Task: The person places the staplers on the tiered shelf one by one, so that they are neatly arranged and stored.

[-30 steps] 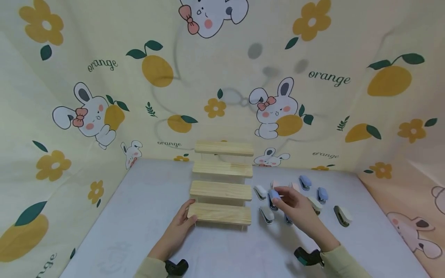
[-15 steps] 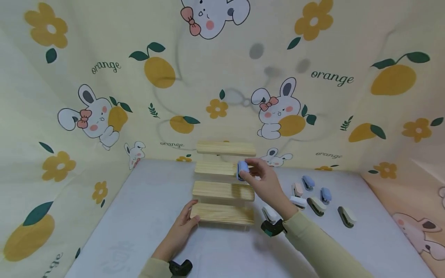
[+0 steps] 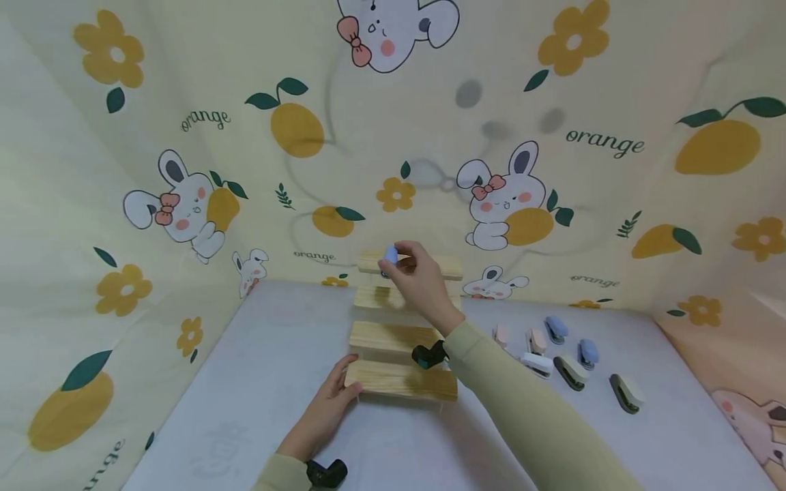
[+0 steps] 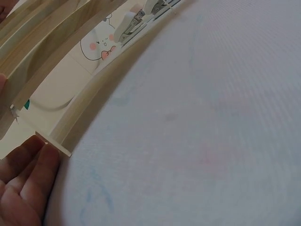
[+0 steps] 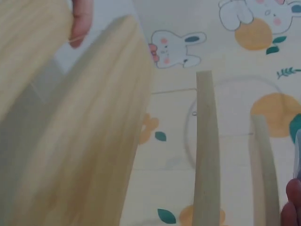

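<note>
A small blue stapler (image 3: 391,255) is pinched between the thumb and fingers of my right hand (image 3: 424,281), up at the top step of a tiered wooden shelf rack. In the right wrist view only the fingertips (image 5: 292,202) show, at the right edge. My left hand (image 3: 330,401) grips the left end of the rack's lowest step (image 3: 402,382), thumb at the front corner. Seen from the left wrist, its fingers (image 4: 35,174) lie against the end of the rack's pale base strip (image 4: 77,113). The right forearm hides part of the rack's right side.
Right of the rack, several mini staplers stand on the white table: blue ones (image 3: 557,329), pink ones (image 3: 536,340), a white one (image 3: 537,363) and green-and-cream ones (image 3: 626,393). A printed cloth (image 3: 393,136) hangs close behind the rack.
My right hand has lifted the blue stapler from the group on the right and carried it left and up to the rack's top step. My left hand keeps its grip on the rack.
</note>
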The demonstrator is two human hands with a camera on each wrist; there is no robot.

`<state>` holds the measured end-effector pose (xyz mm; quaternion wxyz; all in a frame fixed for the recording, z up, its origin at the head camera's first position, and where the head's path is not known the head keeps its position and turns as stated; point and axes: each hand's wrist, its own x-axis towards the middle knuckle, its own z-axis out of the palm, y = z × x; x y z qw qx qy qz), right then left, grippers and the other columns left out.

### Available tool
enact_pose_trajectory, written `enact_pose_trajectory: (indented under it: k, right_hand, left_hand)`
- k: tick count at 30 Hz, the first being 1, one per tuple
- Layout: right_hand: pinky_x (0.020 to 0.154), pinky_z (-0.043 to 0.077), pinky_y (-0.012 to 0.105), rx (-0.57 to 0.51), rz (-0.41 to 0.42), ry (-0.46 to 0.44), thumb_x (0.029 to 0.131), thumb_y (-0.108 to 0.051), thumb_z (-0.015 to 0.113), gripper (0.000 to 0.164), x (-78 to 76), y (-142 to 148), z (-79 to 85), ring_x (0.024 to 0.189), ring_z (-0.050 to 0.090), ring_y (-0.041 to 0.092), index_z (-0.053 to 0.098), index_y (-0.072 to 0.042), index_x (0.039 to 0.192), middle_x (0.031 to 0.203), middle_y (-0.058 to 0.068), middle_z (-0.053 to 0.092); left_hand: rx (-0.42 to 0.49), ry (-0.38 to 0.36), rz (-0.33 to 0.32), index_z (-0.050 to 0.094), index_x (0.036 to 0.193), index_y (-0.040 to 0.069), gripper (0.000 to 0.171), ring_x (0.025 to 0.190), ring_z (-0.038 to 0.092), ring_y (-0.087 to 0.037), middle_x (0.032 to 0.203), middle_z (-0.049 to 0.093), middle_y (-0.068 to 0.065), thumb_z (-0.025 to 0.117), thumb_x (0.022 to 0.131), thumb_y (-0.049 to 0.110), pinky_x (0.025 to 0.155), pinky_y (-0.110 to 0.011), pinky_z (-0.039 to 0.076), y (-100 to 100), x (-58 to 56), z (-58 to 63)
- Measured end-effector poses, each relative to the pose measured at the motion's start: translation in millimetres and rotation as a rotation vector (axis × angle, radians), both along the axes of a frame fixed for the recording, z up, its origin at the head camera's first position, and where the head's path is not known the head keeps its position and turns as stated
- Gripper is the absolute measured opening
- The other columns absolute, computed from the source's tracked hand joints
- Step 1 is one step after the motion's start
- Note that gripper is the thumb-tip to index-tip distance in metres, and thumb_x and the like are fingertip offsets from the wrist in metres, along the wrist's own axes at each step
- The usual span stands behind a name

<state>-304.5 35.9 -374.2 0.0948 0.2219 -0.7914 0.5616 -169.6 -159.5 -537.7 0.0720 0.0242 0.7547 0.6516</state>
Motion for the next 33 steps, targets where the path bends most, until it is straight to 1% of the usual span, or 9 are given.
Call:
enact_pose_trajectory:
  k: [3,6,10,12,18,22,26,30,33]
  right_hand:
    - [0.077,0.055,0.033,-0.004,-0.001,-0.014,0.089,-0.045,0.066,0.056,-9.4,-9.8,1.0,0.095,0.063,0.018,0.05,-0.012,0.132,0.113,0.005,0.06]
    - [0.08,0.055,0.033,0.045,-0.03,-0.012,0.089,-0.046,0.066,0.059,-17.0,-15.3,-0.2,0.099,0.062,0.018,0.05,-0.009,0.133,0.116,0.005,0.059]
    - [0.089,0.051,0.033,0.13,-0.062,-0.002,0.089,-0.049,0.064,0.061,-24.9,-20.6,0.3,0.107,0.06,0.018,0.049,-0.009,0.134,0.122,0.005,0.058]
    - [0.092,0.05,0.033,0.165,-0.072,0.003,0.09,-0.049,0.063,0.062,-27.4,-22.7,1.0,0.108,0.059,0.018,0.048,-0.009,0.134,0.124,0.006,0.058]
    - [0.093,0.048,0.033,0.246,-0.09,0.011,0.091,-0.05,0.061,0.063,-29.7,-28.8,4.4,0.106,0.058,0.018,0.048,-0.006,0.134,0.123,0.007,0.06]
    - [0.096,0.047,0.035,0.257,-0.072,-0.014,0.092,-0.05,0.06,0.065,-27.2,-25.2,7.6,0.111,0.057,0.022,0.046,-0.005,0.136,0.129,0.01,0.057]
    - [0.099,0.045,0.038,0.254,-0.054,-0.061,0.091,-0.053,0.059,0.068,-21.1,-13.7,11.9,0.118,0.053,0.023,0.043,-0.008,0.14,0.136,0.012,0.052]
    - [0.097,0.046,0.04,0.239,-0.05,-0.073,0.091,-0.056,0.057,0.066,-10.7,7.5,13.0,0.117,0.053,0.021,0.045,-0.013,0.139,0.137,0.008,0.052]
    - [0.096,0.047,0.039,0.225,-0.06,-0.055,0.089,-0.059,0.057,0.062,0.3,27.3,8.7,0.113,0.056,0.017,0.049,-0.019,0.135,0.133,0.004,0.055]
  left_hand:
    - [0.007,0.01,-0.007,0.031,0.148,0.03,0.055,0.134,0.039,-0.031,0.15,0.037,-0.019,0.055,0.098,0.032,0.111,-0.055,0.023,-1.1,0.9,0.7]
    - [0.022,0.018,-0.02,0.031,0.148,0.028,0.056,0.131,0.043,-0.031,0.147,0.04,-0.019,0.055,0.098,0.032,0.111,-0.054,0.024,-0.1,2.0,0.0]
    - [0.039,0.027,-0.032,0.03,0.148,0.027,0.055,0.131,0.043,-0.03,0.146,0.04,-0.019,0.054,0.099,0.029,0.111,-0.052,0.025,0.6,0.8,-2.0]
    - [0.045,0.03,-0.038,0.03,0.148,0.027,0.055,0.133,0.041,-0.03,0.147,0.039,-0.02,0.054,0.099,0.029,0.111,-0.052,0.025,0.3,-0.1,-2.7]
    - [0.031,0.021,-0.032,0.029,0.148,0.031,0.055,0.136,0.036,-0.028,0.151,0.035,-0.017,0.054,0.099,0.031,0.113,-0.05,0.023,-2.9,-0.4,-1.1]
    - [0.021,0.02,-0.028,0.028,0.148,0.031,0.056,0.138,0.034,-0.029,0.153,0.033,-0.016,0.054,0.099,0.031,0.113,-0.051,0.022,-1.3,0.0,0.4]
    - [0.002,0.02,-0.024,0.029,0.148,0.031,0.056,0.139,0.032,-0.029,0.154,0.031,-0.014,0.055,0.098,0.034,0.113,-0.05,0.022,0.3,-0.9,0.6]
    - [-0.019,0.016,-0.01,0.031,0.147,0.034,0.056,0.14,0.031,-0.029,0.155,0.03,-0.012,0.056,0.097,0.038,0.113,-0.051,0.021,-0.3,-1.6,-1.6]
    - [-0.044,0.011,0.006,0.032,0.146,0.036,0.057,0.139,0.031,-0.031,0.155,0.031,-0.013,0.056,0.096,0.042,0.113,-0.052,0.021,-1.4,-0.9,-3.2]
